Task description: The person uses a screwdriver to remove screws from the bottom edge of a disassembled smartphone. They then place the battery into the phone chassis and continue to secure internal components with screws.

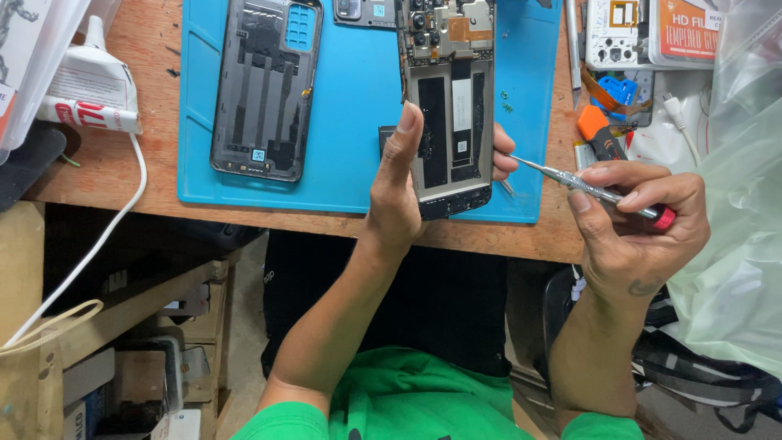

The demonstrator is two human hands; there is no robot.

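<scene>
My left hand (397,191) grips an opened phone body (450,98) by its lower end, thumb on the left edge and fingertips showing on the right edge. The phone lies back-up over a blue work mat (358,106), its battery bay and circuit board exposed. My right hand (639,220) holds a thin metal screwdriver (586,189) with a red end cap. Its tip points left at the phone's lower right edge, close to my left fingertips. A removed dark back cover (265,85) rests inside-up on the mat's left part.
A white glue tube (90,85) and a white cable (122,212) lie at the wooden bench's left. Orange-handled tools (599,134), a small white board (612,33), a boxed screen protector (684,33) and clear plastic bags (741,204) crowd the right. Cardboard boxes sit below the bench.
</scene>
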